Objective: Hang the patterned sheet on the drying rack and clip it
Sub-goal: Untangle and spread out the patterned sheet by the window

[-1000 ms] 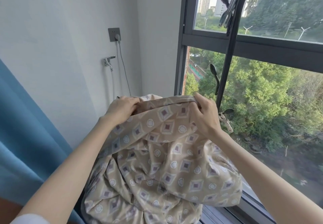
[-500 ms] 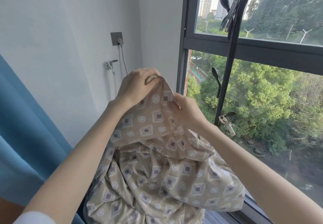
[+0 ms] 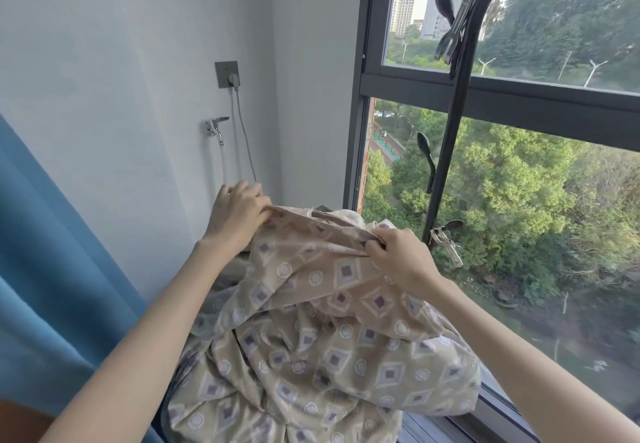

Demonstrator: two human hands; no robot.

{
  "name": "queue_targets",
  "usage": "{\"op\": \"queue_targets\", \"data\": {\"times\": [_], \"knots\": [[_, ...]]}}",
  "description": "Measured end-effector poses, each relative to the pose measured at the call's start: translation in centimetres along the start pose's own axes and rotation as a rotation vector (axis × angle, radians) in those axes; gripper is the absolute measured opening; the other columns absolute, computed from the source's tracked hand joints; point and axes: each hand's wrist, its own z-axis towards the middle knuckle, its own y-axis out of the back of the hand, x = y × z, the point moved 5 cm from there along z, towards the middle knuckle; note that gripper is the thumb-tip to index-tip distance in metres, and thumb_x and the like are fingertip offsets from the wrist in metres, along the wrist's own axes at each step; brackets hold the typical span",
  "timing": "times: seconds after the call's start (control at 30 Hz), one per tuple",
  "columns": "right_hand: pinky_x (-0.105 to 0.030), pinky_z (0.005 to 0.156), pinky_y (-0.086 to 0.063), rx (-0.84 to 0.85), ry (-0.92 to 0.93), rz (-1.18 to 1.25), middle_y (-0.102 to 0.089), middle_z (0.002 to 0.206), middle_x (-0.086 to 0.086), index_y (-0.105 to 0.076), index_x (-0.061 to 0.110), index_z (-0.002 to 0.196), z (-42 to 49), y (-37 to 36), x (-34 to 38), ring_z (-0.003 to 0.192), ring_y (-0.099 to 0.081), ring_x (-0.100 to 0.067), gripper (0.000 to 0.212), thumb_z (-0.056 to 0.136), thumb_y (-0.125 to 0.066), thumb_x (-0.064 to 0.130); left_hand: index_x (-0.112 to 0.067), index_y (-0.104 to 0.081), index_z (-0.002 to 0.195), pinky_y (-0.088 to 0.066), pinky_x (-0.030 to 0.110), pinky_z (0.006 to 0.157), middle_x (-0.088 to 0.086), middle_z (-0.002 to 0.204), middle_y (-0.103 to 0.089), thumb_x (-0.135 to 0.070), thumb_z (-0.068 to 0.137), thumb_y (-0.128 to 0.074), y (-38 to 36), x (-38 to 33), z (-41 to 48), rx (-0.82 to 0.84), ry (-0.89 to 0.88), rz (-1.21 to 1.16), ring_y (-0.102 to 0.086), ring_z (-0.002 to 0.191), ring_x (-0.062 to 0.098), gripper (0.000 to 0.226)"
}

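Fingers of the left hand (image 3: 239,212) are curled shut on the top hem of the beige cotton sheet printed with purple diamonds and white circles (image 3: 322,335), pinching it at the sheet's far left corner. Fingers of the right hand (image 3: 398,255) are likewise closed on the same hem, knuckles up, with the fabric bunched under the fingertips. Between the two grips the hem runs as a taut, slightly sagging ridge, and a paler fold of the sheet pokes up just behind it.

Below both sets of fingers the rest of the sheet hangs and piles in loose crumpled folds, reaching down to the grey window sill (image 3: 426,428) at the lower edge of view.

To the right of the right fingers, just beside them, stands the dark curved metal pole of the drying rack (image 3: 446,152), rising in front of the window. A silver metal clip with black handles (image 3: 445,238) hangs on the pole level with the right knuckles; a second black-handled clip (image 3: 427,158) sits above them, and a third, larger clip (image 3: 450,20) is high on the pole's curve.

Above the left fingers, on the white wall, are a grey socket with a white plug and cable (image 3: 228,75) and a chrome tap (image 3: 216,127). Left of the left forearm hangs a blue curtain (image 3: 52,269).
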Motion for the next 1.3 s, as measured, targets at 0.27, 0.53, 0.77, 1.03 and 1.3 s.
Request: {"op": "queue_targets", "data": {"times": [0.27, 0.53, 0.77, 1.03, 1.3], "knots": [[-0.027, 0.068, -0.046, 0.226, 0.055, 0.056, -0.060, 0.095, 0.004, -0.055, 0.020, 0.099, 0.5, -1.3, 0.4, 0.083, -0.055, -0.015, 0.017, 0.084, -0.059, 0.028, -0.017, -0.062, 0.084, -0.041, 0.025, 0.065, -0.004, 0.076, -0.066, -0.022, 0.091, -0.057, 2.1, -2.1, 0.1, 0.007, 0.088, -0.788, -0.060, 0.072, 0.015, 0.010], [-0.027, 0.054, -0.032, 0.119, 0.101, 0.378, -0.047, 0.067, 0.000, -0.044, 0.012, 0.073, 0.4, -1.3, 4.5, 0.059, -0.040, -0.014, 0.019, 0.090, -0.052, 0.009, -0.020, -0.057, 0.080, -0.037, 0.012, 0.052, -0.010, 0.058, -0.057, -0.044, 0.076, -0.071, 2.3, -4.0, 0.5, 0.100, 0.098, -0.947, -0.047, 0.050, 0.001, 0.029], [-0.017, 0.052, -0.029, 0.375, 0.057, 0.330, -0.044, 0.066, 0.002, -0.048, 0.009, 0.075, -1.8, -2.9, 2.6, 0.053, -0.033, -0.007, 0.018, 0.093, -0.047, 0.012, -0.015, -0.062, 0.103, -0.045, 0.024, 0.082, -0.002, 0.099, -0.065, -0.021, 0.092, -0.056, -4.0, -0.3, 0.8, 0.230, 0.196, -0.806, -0.058, 0.088, 0.011, 0.014], [-0.016, 0.051, -0.029, 0.371, 0.035, 0.378, -0.045, 0.067, 0.000, -0.054, -0.002, 0.083, -1.4, -2.9, 1.4, 0.052, -0.033, -0.007, 0.015, 0.091, -0.048, 0.010, -0.018, -0.049, 0.132, -0.038, 0.031, 0.097, 0.007, 0.131, -0.055, -0.026, 0.094, -0.050, -11.2, -0.9, 5.6, 0.412, 0.232, -0.601, -0.053, 0.117, 0.023, 0.039], [-0.018, 0.051, -0.026, 0.375, 0.025, 0.426, -0.033, 0.062, 0.000, -0.041, 0.007, 0.068, 3.4, -4.1, -0.3, 0.051, -0.027, -0.005, 0.021, 0.088, -0.048, 0.009, -0.017, -0.035, 0.143, -0.036, 0.035, 0.103, 0.013, 0.144, -0.041, -0.034, 0.084, -0.065, -18.4, 0.5, 6.4, 0.714, 0.287, -0.433, -0.042, 0.129, 0.029, 0.069]]}}
